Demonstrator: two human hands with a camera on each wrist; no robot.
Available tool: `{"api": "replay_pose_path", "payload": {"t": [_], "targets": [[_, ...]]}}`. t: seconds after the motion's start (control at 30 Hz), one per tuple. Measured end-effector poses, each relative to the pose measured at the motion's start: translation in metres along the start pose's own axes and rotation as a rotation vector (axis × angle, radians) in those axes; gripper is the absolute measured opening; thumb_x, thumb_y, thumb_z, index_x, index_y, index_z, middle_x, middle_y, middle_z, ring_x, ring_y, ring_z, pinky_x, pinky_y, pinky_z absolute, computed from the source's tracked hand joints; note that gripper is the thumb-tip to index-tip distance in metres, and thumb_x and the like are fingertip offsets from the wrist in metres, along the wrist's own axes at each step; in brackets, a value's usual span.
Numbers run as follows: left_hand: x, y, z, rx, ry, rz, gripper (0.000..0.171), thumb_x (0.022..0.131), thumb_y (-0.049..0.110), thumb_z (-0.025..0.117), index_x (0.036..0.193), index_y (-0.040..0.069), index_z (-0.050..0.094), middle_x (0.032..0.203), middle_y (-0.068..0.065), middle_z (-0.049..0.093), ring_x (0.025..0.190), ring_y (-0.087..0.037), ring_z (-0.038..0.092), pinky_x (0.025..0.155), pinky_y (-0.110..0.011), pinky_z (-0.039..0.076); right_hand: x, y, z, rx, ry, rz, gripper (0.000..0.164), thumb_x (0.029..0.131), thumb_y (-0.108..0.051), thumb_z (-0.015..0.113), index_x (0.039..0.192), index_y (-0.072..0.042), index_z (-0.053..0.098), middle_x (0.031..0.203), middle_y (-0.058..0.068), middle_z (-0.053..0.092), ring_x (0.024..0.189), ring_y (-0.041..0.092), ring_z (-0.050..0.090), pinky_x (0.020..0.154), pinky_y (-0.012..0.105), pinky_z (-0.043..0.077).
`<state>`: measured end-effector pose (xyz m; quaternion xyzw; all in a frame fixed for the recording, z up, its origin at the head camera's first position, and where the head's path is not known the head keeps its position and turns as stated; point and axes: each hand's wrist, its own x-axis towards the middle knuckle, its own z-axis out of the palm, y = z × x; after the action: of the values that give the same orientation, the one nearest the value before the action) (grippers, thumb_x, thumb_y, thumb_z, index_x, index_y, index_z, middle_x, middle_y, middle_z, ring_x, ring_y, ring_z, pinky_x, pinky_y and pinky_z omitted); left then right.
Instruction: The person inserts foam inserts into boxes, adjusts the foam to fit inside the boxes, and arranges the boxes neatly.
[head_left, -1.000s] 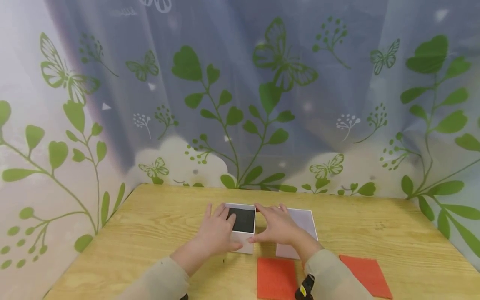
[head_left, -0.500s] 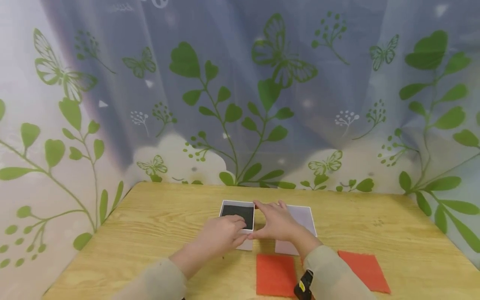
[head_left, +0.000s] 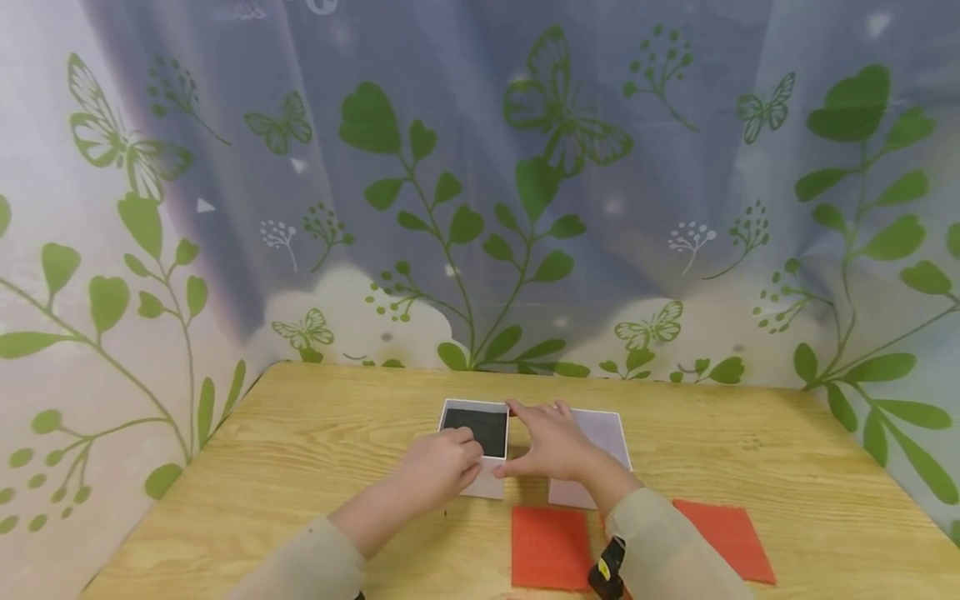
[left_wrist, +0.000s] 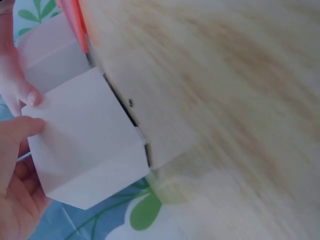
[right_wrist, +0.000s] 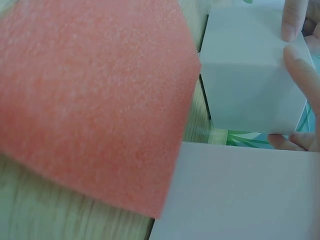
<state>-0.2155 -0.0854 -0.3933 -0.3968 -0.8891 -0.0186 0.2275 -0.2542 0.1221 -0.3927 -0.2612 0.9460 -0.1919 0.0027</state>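
Note:
A white open-topped box (head_left: pixel 489 482) stands upright on the table, with a black foam-like sheet (head_left: pixel 483 428) inside. My left hand (head_left: pixel 441 465) is at its near rim. In the left wrist view the thumb touches the outer face of the box (left_wrist: pixel 87 132) and the fingers curl over the rim; their tips are partly hidden. My right hand (head_left: pixel 557 446) spans the box's right side, thumb at the near corner and a finger at the far one. In the right wrist view, fingers of the right hand (right_wrist: pixel 306 75) also touch the box (right_wrist: pixel 250 90).
A second box with a pale lavender top (head_left: pixel 603 435) stands to the right, partly behind my right hand. Two red foam squares, a left one (head_left: pixel 551 547) and a right one (head_left: pixel 725 540), lie nearer me. A leaf-patterned curtain (head_left: pixel 450 208) borders the table's back.
My left hand has drawn back from over the black sheet to the box's near rim, its fingers now curled. The right hand keeps its hold on the box.

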Motion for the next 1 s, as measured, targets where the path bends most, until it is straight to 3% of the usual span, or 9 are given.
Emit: {"api": "replay_pose_path", "payload": {"t": [0.3,0.47,0.7,0.83,1.0], "targets": [[-0.003,0.000,-0.001,0.031,0.034,0.018,0.014,0.084,0.026,0.068,0.083,0.012,0.069,0.077,0.003,0.057,0.065,-0.010,0.055,0.058,-0.022,0.049,-0.003,-0.002,-0.003,0.028,0.008,0.016,0.098,0.070,-0.064,0.069,0.145,-0.011,0.033,0.141,0.009,0.042,0.131,0.033,0.032,0.104,0.062,-0.001],[-0.005,0.000,0.003,0.023,0.051,0.002,0.024,0.084,0.031,0.068,0.096,0.010,0.070,0.092,0.000,0.062,0.078,-0.015,0.060,0.073,-0.029,0.051,-0.003,-0.004,-0.005,0.088,0.045,-0.022,0.093,0.075,-0.059,0.068,0.145,-0.008,0.032,0.141,0.008,0.043,0.131,0.032,0.032,0.105,0.061,-0.002],[-0.006,0.002,-0.002,0.027,-0.010,-0.081,0.043,0.087,0.043,0.062,0.115,0.011,0.064,0.119,-0.006,0.059,0.111,-0.022,0.055,0.093,-0.046,0.043,-0.005,-0.003,-0.010,0.165,0.126,-0.077,0.085,0.080,-0.052,0.066,0.143,-0.006,0.035,0.136,0.006,0.049,0.129,0.031,0.037,0.105,0.060,0.000],[-0.005,0.005,-0.004,0.018,-0.050,-0.116,0.050,0.087,0.045,0.061,0.123,0.010,0.060,0.126,-0.008,0.055,0.118,-0.022,0.050,0.096,-0.050,0.039,-0.015,0.002,-0.018,0.218,0.160,-0.087,0.080,0.081,-0.044,0.069,0.142,-0.004,0.037,0.135,0.009,0.049,0.129,0.032,0.036,0.105,0.060,-0.001],[-0.004,0.008,-0.003,0.007,-0.061,-0.135,0.052,0.088,0.047,0.058,0.126,0.012,0.058,0.130,-0.007,0.052,0.121,-0.022,0.048,0.095,-0.052,0.038,-0.031,0.021,-0.027,0.196,0.162,-0.070,0.081,0.082,-0.049,0.065,0.142,-0.003,0.036,0.137,0.011,0.047,0.130,0.035,0.034,0.105,0.061,0.000]]}}
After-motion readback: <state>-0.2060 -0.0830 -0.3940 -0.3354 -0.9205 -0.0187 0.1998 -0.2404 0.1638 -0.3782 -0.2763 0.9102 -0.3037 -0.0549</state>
